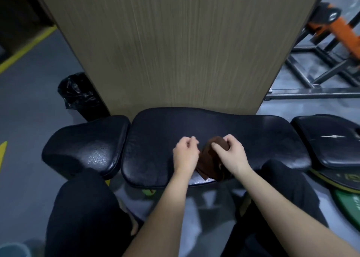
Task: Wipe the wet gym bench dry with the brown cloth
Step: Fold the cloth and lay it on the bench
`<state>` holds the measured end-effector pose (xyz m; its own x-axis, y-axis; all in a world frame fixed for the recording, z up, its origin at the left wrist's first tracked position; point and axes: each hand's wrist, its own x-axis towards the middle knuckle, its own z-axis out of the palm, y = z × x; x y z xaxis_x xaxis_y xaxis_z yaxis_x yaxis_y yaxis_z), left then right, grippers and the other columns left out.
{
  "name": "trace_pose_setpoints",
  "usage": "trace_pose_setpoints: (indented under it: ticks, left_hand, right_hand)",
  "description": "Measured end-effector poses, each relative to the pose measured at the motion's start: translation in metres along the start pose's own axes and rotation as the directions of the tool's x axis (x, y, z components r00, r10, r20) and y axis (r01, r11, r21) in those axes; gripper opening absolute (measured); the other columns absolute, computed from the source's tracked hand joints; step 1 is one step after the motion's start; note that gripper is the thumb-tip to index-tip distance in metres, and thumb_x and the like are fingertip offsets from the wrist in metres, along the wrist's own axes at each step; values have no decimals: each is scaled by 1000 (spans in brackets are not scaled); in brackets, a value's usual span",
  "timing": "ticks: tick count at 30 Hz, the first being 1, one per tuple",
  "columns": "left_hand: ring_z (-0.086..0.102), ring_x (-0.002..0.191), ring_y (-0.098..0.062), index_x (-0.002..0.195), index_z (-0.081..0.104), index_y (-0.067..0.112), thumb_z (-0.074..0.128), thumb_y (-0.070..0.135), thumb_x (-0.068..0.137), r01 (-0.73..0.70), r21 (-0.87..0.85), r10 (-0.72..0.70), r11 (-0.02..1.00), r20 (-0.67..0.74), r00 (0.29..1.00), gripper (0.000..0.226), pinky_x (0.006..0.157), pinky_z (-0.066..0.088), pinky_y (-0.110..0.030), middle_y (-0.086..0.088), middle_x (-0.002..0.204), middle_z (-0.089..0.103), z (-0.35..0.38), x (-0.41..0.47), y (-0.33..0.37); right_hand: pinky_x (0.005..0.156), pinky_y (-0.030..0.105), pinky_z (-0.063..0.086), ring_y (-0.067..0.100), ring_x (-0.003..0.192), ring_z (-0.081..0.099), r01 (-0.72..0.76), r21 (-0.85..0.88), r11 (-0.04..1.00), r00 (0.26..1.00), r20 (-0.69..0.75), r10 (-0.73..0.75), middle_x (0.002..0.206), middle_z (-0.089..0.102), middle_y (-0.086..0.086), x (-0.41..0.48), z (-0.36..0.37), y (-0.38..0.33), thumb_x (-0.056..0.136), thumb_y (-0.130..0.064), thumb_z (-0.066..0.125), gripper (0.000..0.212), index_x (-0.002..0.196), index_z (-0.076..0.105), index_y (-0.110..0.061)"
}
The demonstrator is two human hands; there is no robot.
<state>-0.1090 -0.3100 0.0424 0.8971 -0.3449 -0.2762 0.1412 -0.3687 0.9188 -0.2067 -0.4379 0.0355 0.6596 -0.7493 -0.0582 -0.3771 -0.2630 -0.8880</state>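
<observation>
Brown cloth is lying bunched at the near edge of the gym bench. Right hand is gripping its top; left hand is resting curled beside it, grasp indeterminate. Bare pad is lying open to either side, with a wooden panel standing against the bench's far edge.

Both bare forearms reach forward from the lower edge of the view, with the hands side by side, close together, backs upward. Right hand: fingers and thumb curled round the upper end of the brown cloth, gripping it. Left hand: fingers curled, thumb side against the cloth; whether it holds the cloth cannot be made out.
</observation>
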Motion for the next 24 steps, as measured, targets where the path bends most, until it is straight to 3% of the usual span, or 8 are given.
trace_pose_setpoints:
  ticks: [4, 6, 9, 12, 15, 19, 22, 24]
  left_hand:
    - [74, 84, -20, 102, 72, 18, 42, 65, 100, 119, -58, -90, 991, 357, 930, 55, 81, 62, -45, -6, 92, 77, 11, -18, 16]
    - [72, 93, -21, 112, 70, 17, 33, 73, 97, 297, -184, -164, 937, 521, 838, 69, 82, 59, -39, -6, 100, 75, 1, -19, 23]
    - [71, 80, -18, 95, 78, 17, 42, 74, 95, 349, -252, -149, 902, 579, 801, 67, 84, 54, -37, -7, 81, 72, -22, -17, 17]
    - [69, 83, -21, 106, 74, 11, 62, 53, 96, 311, -208, -138, 927, 584, 800, 45, 83, 55, -37, -13, 89, 71, -46, -12, -8]
    - [71, 83, -16, 108, 70, 10, 66, 20, 98, 303, -201, -160, 932, 523, 837, 14, 77, 56, -33, -9, 96, 75, -56, -9, -31]
    - [69, 81, -15, 112, 68, 13, 59, 2, 98, 314, -234, -181, 920, 457, 871, 20, 79, 48, -32, -3, 95, 76, -67, -9, -47]
    - [66, 86, -17, 116, 68, 15, 54, -4, 97, 236, -176, -120, 956, 499, 858, 30, 79, 46, -31, -2, 97, 74, -77, -11, -45]
    - [66, 90, -17, 118, 68, 13, 52, -11, 94, 106, -117, -26, 987, 545, 838, 37, 81, 51, -29, -4, 100, 74, -81, -12, -34]
  right_hand:
    - [78, 28, 48, 4, 75, 59, 61, 237, 970, 998, -30, -56, 80, 68, -4, -11, -9, -4, 93, -32, 75, 19, 84, 68, -17]
    - [87, 23, 49, 4, 88, 64, 76, 231, 970, 979, 168, -117, 92, 75, -3, -16, -7, -5, 97, -28, 70, 11, 96, 75, -18]
    - [103, 15, 44, 5, 109, 65, -42, 250, 967, 862, 499, -91, 110, 76, -8, -23, -3, -8, 106, -23, 53, 25, 119, 74, -24]
    - [84, 23, 53, 12, 84, 66, -109, 194, 975, 790, 613, -34, 99, 74, -4, -28, 0, -6, 108, -13, 39, 38, 126, 72, -18]
    - [63, 23, 54, 14, 67, 63, -66, 127, 990, 780, 625, -28, 87, 73, -2, -33, 9, -1, 103, 2, 42, 37, 120, 71, -15]
    - [48, 23, 45, 13, 55, 55, -120, 98, 988, 901, 429, 67, 76, 66, 3, -23, 17, 3, 97, 4, 48, 32, 108, 72, -13]
    - [74, 22, 49, 11, 75, 57, 71, -59, 996, 963, 266, -53, 95, 60, -2, -14, 15, 15, 95, -7, 64, 32, 121, 68, -26]
    - [99, 25, 44, 11, 106, 54, 255, -169, 952, 929, 318, -192, 127, 53, -5, -12, 12, 23, 94, -16, 71, 58, 147, 51, -29]
